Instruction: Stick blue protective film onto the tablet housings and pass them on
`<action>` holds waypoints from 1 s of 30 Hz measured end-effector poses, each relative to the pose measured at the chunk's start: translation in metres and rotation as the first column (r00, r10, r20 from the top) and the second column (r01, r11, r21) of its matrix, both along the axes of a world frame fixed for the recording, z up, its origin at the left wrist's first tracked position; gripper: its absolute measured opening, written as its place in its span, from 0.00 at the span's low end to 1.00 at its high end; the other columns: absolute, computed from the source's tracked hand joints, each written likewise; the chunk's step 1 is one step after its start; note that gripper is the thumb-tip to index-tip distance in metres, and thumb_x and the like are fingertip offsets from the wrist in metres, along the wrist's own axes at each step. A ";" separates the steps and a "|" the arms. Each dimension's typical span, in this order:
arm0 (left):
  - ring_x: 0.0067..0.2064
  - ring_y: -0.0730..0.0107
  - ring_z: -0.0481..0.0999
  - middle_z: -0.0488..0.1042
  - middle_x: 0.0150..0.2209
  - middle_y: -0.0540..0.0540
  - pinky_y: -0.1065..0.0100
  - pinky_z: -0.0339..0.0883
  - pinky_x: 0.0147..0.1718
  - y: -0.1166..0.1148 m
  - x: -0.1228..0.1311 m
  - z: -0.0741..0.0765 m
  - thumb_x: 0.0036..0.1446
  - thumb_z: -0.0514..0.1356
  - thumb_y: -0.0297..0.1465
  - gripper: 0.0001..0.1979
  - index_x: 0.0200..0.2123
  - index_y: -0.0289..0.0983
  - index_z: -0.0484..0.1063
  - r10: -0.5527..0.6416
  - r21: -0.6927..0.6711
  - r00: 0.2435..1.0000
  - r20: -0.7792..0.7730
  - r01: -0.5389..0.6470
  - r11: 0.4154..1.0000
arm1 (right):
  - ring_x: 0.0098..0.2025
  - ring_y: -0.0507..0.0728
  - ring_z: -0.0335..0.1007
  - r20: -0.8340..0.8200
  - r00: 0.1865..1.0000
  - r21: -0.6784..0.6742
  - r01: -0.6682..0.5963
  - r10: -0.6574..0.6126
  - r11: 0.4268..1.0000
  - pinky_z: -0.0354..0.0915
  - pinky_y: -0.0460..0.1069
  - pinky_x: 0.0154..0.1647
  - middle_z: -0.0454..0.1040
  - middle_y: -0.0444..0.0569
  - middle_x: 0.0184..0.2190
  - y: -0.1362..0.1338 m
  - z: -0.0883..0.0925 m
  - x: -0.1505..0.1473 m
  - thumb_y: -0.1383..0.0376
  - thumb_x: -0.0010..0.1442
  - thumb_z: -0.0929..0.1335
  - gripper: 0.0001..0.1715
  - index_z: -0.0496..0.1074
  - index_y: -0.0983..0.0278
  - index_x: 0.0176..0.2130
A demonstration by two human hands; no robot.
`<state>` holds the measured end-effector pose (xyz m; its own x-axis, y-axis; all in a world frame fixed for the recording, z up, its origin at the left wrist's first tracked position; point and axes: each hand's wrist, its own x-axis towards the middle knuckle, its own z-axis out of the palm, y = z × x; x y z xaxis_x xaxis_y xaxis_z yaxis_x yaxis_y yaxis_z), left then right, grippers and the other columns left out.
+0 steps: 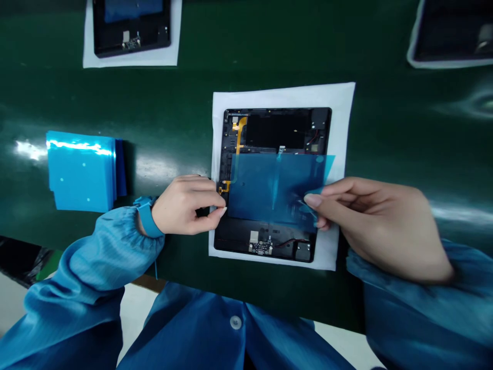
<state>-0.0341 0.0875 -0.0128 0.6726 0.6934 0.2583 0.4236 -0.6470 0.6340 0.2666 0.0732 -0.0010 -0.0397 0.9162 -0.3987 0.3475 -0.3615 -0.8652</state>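
An opened black tablet body [269,241] lies on a white sheet [342,103] in the middle of the green belt. A translucent blue film [273,187] is stretched over the tablet's middle. My left hand [185,205] pinches the film's left edge at the tablet's left side, fingers closed. My right hand [377,226] pinches the film's right lower corner between thumb and fingers. Both sleeves are blue; a blue band sits on my left wrist.
A stack of blue films [82,172] lies on the belt [173,103] to the left. Another tablet on a white sheet [131,31] sits at the far left, and a third [450,36] at the far right. The belt's near edge runs just below my hands.
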 end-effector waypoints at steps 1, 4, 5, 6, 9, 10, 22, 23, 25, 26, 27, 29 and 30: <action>0.26 0.73 0.72 0.74 0.24 0.50 0.68 0.68 0.29 0.000 0.000 0.000 0.65 0.59 0.31 0.10 0.31 0.38 0.76 -0.001 0.001 1.000 0.003 0.001 1.000 | 0.18 0.52 0.70 -0.003 1.000 -0.003 -0.002 0.002 1.000 0.70 0.44 0.21 0.75 0.45 0.18 0.000 0.000 0.000 0.54 0.49 0.80 0.18 0.78 0.63 0.30; 0.26 0.73 0.72 0.74 0.24 0.50 0.68 0.68 0.29 0.000 0.000 0.000 0.64 0.59 0.30 0.09 0.31 0.37 0.76 0.003 -0.001 1.000 0.009 -0.003 1.000 | 0.17 0.51 0.70 -0.016 1.000 -0.010 -0.008 0.008 1.000 0.69 0.43 0.21 0.75 0.45 0.18 0.001 0.000 0.001 0.54 0.49 0.80 0.18 0.78 0.63 0.30; 0.26 0.73 0.72 0.74 0.24 0.49 0.68 0.68 0.29 0.000 0.000 0.000 0.64 0.60 0.30 0.09 0.31 0.37 0.76 0.004 -0.004 1.000 0.007 -0.004 1.000 | 0.17 0.51 0.70 -0.026 1.000 -0.014 -0.007 0.006 1.000 0.69 0.43 0.21 0.75 0.45 0.18 0.000 0.000 0.002 0.54 0.49 0.81 0.18 0.78 0.64 0.30; 0.26 0.73 0.72 0.74 0.24 0.49 0.68 0.68 0.29 0.000 -0.001 0.000 0.63 0.60 0.30 0.08 0.31 0.37 0.76 0.003 -0.007 1.000 0.006 -0.003 1.000 | 0.17 0.51 0.70 -0.038 0.999 -0.021 -0.005 0.005 1.000 0.69 0.43 0.21 0.75 0.45 0.18 0.000 -0.001 0.003 0.54 0.49 0.81 0.18 0.78 0.64 0.30; 0.26 0.73 0.72 0.75 0.24 0.49 0.68 0.68 0.29 0.000 -0.001 0.000 0.63 0.61 0.30 0.08 0.32 0.36 0.77 0.000 -0.011 1.000 0.004 0.000 1.000 | 0.18 0.50 0.70 -0.059 0.998 -0.037 -0.004 0.002 0.999 0.68 0.42 0.21 0.76 0.45 0.18 -0.001 -0.003 0.005 0.55 0.49 0.81 0.18 0.78 0.64 0.31; 0.26 0.73 0.72 0.75 0.24 0.49 0.68 0.68 0.29 0.000 -0.001 0.000 0.63 0.60 0.30 0.08 0.32 0.37 0.77 0.001 -0.012 1.000 0.002 -0.001 1.000 | 0.18 0.51 0.70 -0.058 0.998 -0.040 -0.005 0.003 0.999 0.68 0.42 0.21 0.76 0.44 0.19 -0.001 -0.004 0.005 0.55 0.49 0.81 0.18 0.78 0.64 0.31; 0.26 0.74 0.71 0.74 0.24 0.50 0.69 0.67 0.29 0.001 -0.001 0.002 0.65 0.59 0.31 0.09 0.32 0.37 0.76 -0.007 -0.002 1.000 -0.012 0.007 1.000 | 0.19 0.51 0.71 -0.099 0.995 -0.044 -0.009 0.004 0.999 0.69 0.45 0.22 0.76 0.44 0.21 0.002 -0.003 0.002 0.52 0.48 0.81 0.21 0.77 0.63 0.32; 0.26 0.74 0.71 0.74 0.24 0.49 0.69 0.67 0.29 0.001 -0.001 0.002 0.64 0.60 0.31 0.09 0.32 0.37 0.76 -0.009 0.000 1.000 -0.011 0.009 1.000 | 0.19 0.51 0.70 -0.118 0.993 -0.049 -0.003 -0.003 0.999 0.69 0.45 0.21 0.76 0.43 0.21 0.002 -0.003 0.001 0.51 0.47 0.81 0.22 0.76 0.62 0.32; 0.26 0.74 0.71 0.75 0.25 0.49 0.69 0.67 0.29 0.001 -0.001 0.002 0.64 0.60 0.30 0.07 0.33 0.37 0.77 -0.011 0.000 1.000 -0.004 0.011 1.000 | 0.19 0.50 0.70 -0.158 0.987 -0.058 0.012 -0.020 0.998 0.68 0.45 0.20 0.76 0.42 0.23 0.003 -0.004 -0.001 0.52 0.45 0.82 0.23 0.74 0.62 0.32; 0.26 0.74 0.71 0.75 0.25 0.49 0.70 0.67 0.28 0.000 -0.001 0.003 0.64 0.60 0.30 0.06 0.34 0.37 0.77 -0.008 -0.001 1.000 0.005 0.008 1.000 | 0.19 0.50 0.69 -0.172 0.985 -0.059 0.020 -0.030 0.998 0.68 0.45 0.20 0.76 0.42 0.23 0.004 -0.004 -0.001 0.52 0.45 0.82 0.24 0.74 0.62 0.32; 0.26 0.74 0.71 0.75 0.25 0.49 0.70 0.67 0.27 0.000 -0.001 0.003 0.63 0.61 0.29 0.05 0.35 0.37 0.77 -0.001 -0.004 1.000 0.016 0.002 1.000 | 0.19 0.50 0.69 -0.178 0.983 -0.057 0.028 -0.037 0.998 0.67 0.45 0.20 0.76 0.42 0.23 0.004 -0.005 -0.002 0.52 0.44 0.82 0.25 0.74 0.61 0.33; 0.26 0.74 0.71 0.75 0.25 0.49 0.71 0.66 0.26 0.000 -0.001 0.003 0.63 0.61 0.29 0.04 0.37 0.37 0.77 0.019 -0.006 0.999 0.037 -0.018 1.000 | 0.19 0.50 0.68 -0.179 0.983 -0.048 0.036 -0.044 0.998 0.66 0.46 0.19 0.75 0.42 0.23 0.004 -0.006 -0.002 0.52 0.45 0.82 0.25 0.74 0.61 0.33; 0.26 0.74 0.71 0.75 0.25 0.49 0.71 0.66 0.26 0.000 -0.001 0.002 0.62 0.61 0.28 0.05 0.39 0.37 0.77 0.029 0.000 0.999 0.042 -0.029 1.000 | 0.18 0.50 0.67 -0.181 0.983 -0.039 0.036 -0.042 0.999 0.65 0.46 0.18 0.75 0.42 0.22 0.004 -0.006 -0.002 0.51 0.46 0.82 0.24 0.74 0.61 0.33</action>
